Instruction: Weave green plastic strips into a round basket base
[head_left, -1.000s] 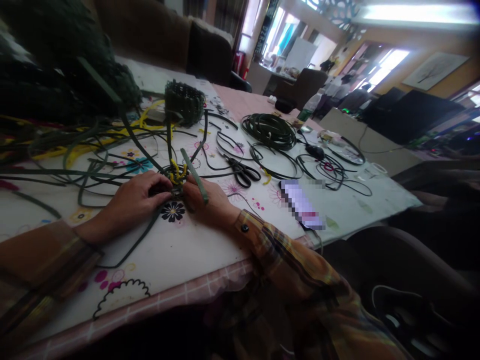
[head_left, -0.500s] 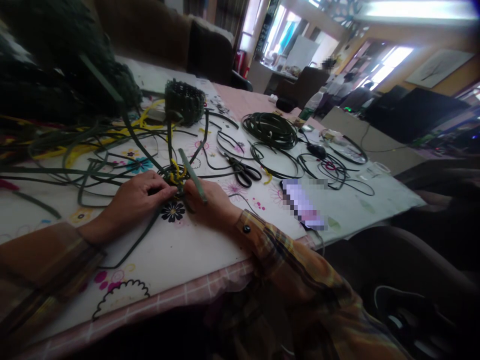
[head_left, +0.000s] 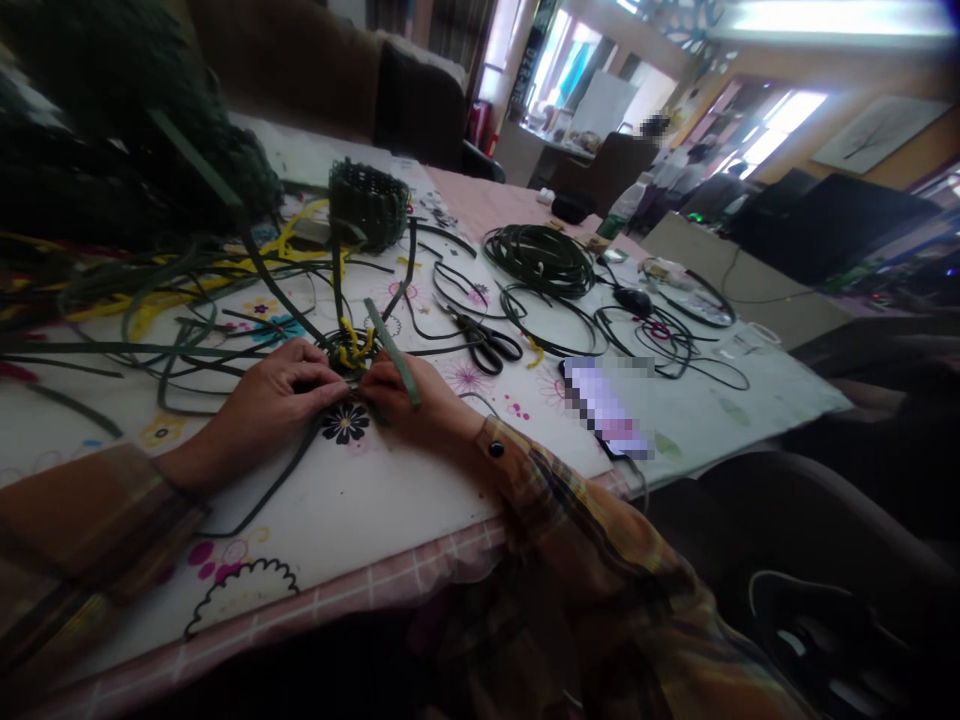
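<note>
A small woven piece (head_left: 346,350) of dark green strips with yellow ties lies on the flowered tablecloth (head_left: 390,540), its long strips spreading outward. At its near left edge my left hand (head_left: 289,395) pinches the weaving between thumb and fingers. My right hand (head_left: 405,392) is closed at the near right edge, with a flat green strip (head_left: 394,350) sticking up past its fingers. Both sets of fingertips nearly meet, and what lies between them is partly hidden. Black-handled scissors (head_left: 487,342) rest right of the weaving.
Behind the weaving stands a small dark green basket (head_left: 369,205). Coiled green strip (head_left: 540,260) lies back right, with a phone (head_left: 607,408) nearer. Loose strips and yellow pieces cover the left side. A bottle (head_left: 625,208) stands farther back.
My right hand has shifted slightly left and closed in toward my left fingertips. The upright strip has tilted a little with it. My left hand has barely moved.
</note>
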